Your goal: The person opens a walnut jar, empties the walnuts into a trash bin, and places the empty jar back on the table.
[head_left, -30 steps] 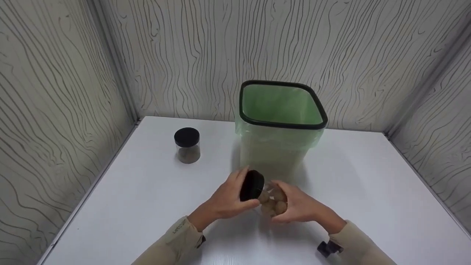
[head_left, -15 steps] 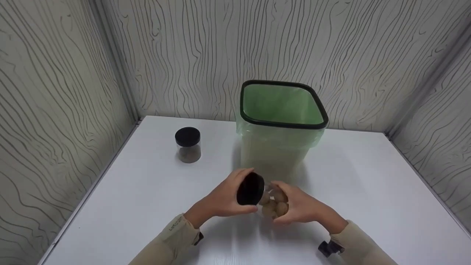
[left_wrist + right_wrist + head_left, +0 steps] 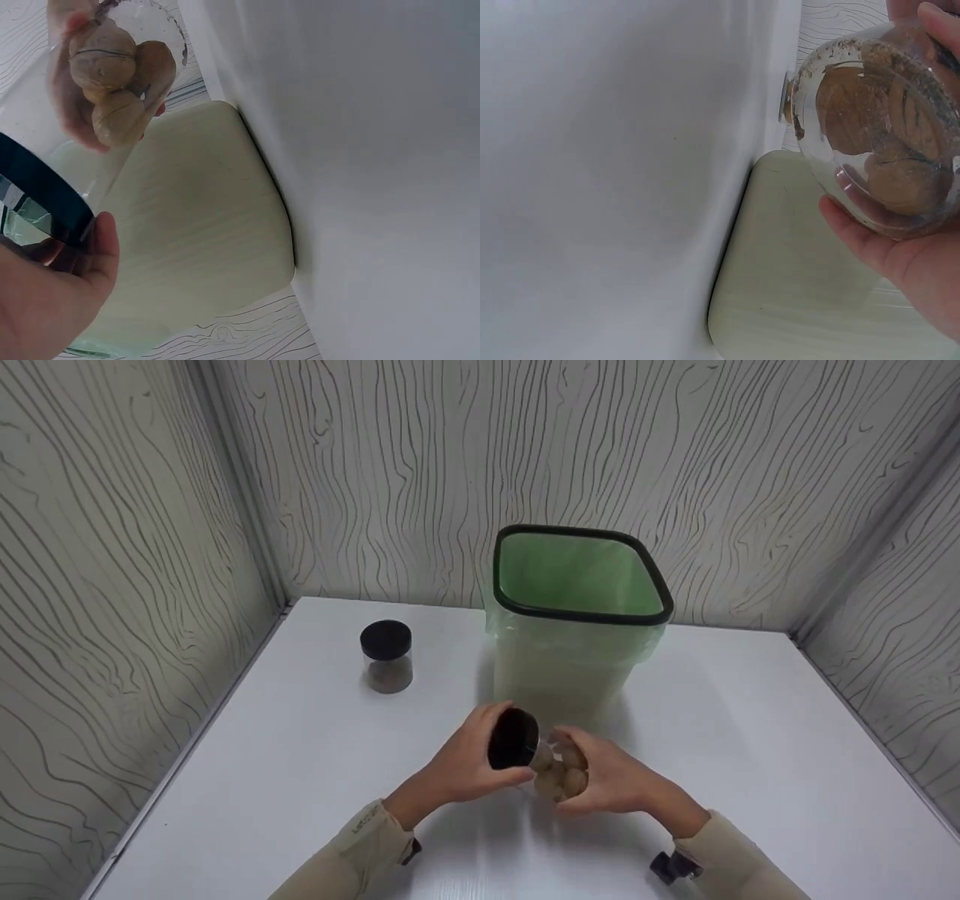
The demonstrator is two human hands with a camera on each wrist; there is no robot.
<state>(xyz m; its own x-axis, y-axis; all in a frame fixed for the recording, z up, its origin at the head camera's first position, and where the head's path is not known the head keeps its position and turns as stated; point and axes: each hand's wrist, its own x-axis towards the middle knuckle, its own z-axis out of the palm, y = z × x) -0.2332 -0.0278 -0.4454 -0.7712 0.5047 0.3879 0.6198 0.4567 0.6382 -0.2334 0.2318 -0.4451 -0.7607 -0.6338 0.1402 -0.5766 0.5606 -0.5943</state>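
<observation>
A clear jar point(image 3: 821, 161) lies tipped on its side in the air above the table, with several walnuts point(image 3: 105, 64) inside it. My right hand point(image 3: 615, 772) grips the jar's body near its base, fingers and thumb curled round the wall. On the other end is a black lid point(image 3: 514, 739), which my left hand point(image 3: 465, 765) holds between thumb and fingers. The lid sits on or right at the jar's mouth; whether it is loose I cannot tell. Crumbs cling inside the jar's base in the right wrist view.
A pale bin point(image 3: 555, 682) with a green liner point(image 3: 577, 574) and black rim stands just behind my hands. A second black-lidded jar point(image 3: 388, 656) with brownish contents stands upright at the back left of the white table point(image 3: 300, 750). Patterned walls point(image 3: 390, 472) enclose the table.
My left hand has turned slightly on the lid, one way and then back. The right hand keeps its hold on the jar, and the head view has shifted a little.
</observation>
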